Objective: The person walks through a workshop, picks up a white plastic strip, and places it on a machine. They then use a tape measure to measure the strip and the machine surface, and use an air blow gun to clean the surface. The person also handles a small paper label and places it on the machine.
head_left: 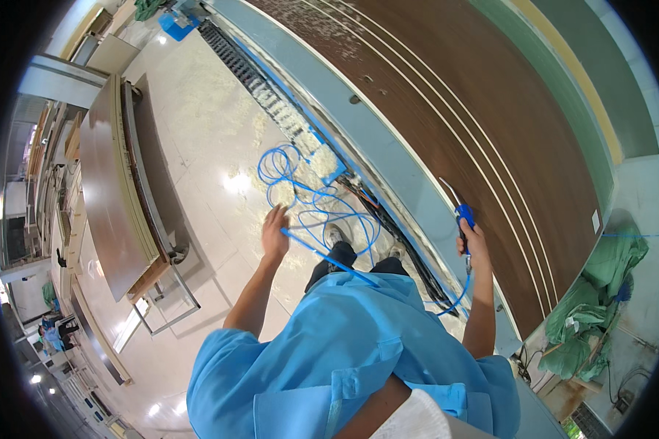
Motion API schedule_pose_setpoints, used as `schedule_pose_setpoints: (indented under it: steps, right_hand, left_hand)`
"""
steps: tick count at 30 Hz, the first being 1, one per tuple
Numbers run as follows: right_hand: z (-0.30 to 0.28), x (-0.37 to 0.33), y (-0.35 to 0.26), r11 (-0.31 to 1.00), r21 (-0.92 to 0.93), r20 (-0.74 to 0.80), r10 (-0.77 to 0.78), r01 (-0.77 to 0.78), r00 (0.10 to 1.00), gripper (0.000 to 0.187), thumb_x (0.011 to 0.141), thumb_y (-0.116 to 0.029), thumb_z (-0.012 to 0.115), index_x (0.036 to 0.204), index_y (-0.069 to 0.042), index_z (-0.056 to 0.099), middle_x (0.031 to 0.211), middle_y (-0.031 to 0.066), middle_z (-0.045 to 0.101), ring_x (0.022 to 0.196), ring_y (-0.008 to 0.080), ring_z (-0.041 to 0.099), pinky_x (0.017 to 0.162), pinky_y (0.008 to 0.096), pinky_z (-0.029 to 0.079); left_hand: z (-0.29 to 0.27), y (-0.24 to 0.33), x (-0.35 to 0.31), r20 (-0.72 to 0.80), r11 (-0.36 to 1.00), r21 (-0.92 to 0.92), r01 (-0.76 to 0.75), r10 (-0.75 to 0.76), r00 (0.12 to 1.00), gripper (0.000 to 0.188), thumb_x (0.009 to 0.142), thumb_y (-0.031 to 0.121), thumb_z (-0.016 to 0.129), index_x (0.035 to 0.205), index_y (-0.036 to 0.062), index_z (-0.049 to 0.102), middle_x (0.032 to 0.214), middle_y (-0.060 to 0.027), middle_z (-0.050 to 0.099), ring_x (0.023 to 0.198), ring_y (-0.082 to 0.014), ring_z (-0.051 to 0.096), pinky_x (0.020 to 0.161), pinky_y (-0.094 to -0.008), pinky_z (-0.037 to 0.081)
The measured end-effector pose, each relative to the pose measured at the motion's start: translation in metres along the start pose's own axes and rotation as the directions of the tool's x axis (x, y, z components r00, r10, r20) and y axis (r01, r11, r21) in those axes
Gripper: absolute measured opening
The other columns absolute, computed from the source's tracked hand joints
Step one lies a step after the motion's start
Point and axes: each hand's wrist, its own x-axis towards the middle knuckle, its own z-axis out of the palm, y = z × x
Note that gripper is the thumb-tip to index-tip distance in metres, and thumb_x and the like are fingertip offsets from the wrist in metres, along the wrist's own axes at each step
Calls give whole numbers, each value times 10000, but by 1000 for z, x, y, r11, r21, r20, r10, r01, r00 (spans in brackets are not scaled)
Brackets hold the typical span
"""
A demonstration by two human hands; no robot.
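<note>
My right hand (pixel 474 243) is wrapped round a blue air blow gun (pixel 464 216) with a thin, bent metal nozzle. It is above the near edge of a brown panel (pixel 545 186) with pale parallel grooves, and the nozzle points away from me over it. A blue air hose (pixel 458 300) runs down from the gun's handle. On the left, out over the floor, my left hand (pixel 274 228) is closed on a stretch of the blue hose, which crosses in front of my apron. More hose lies in loose loops on the floor by my shoes. Pale dust specks the panel's far part.
A grey-blue machine bed (pixel 388 139) borders the panel, with a black cable chain (pixel 252 80) along its side. Pale dust covers the floor (pixel 205 124) nearby. Stacked boards (pixel 113 183) rest on a wheeled cart at left. Green sacks (pixel 582 322) lie at right.
</note>
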Motion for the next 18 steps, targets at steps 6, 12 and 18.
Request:
schedule_pose_setpoints:
  steps: [6, 12, 18]
  right_hand:
    - [136, 50, -34, 983, 67, 128, -178, 171, 976, 370, 1045, -436, 651, 945, -115, 495, 600, 11, 529, 478, 139, 524, 432, 324, 437]
    - [180, 102, -90, 770, 636, -115, 33, 48, 993, 405, 1047, -463, 633, 932, -99, 498, 631, 12, 545, 500, 142, 519, 464, 331, 444]
    - [216, 138, -107, 935, 353, 99, -43, 5, 994, 404, 1023, -483, 667, 928, -120, 515, 626, 2, 530, 493, 133, 498, 438, 323, 404]
  left_hand:
    - [-85, -103, -7, -218, 966, -34, 255, -257, 942, 396, 1092, 282, 536, 1372, 13, 616, 1383, -218, 630, 1287, -407, 589, 1082, -455, 471]
    - [-136, -116, 52, -495, 956, -280, 87, -222, 840, 400, 1115, 273, 525, 1390, -9, 597, 1317, -223, 639, 1167, -324, 647, 983, -398, 515]
    - [-182, -103, 135, -544, 982, -184, -27, -79, 835, 430, 1128, 308, 503, 1418, 1, 584, 1288, -196, 649, 1086, -295, 649, 952, -388, 517]
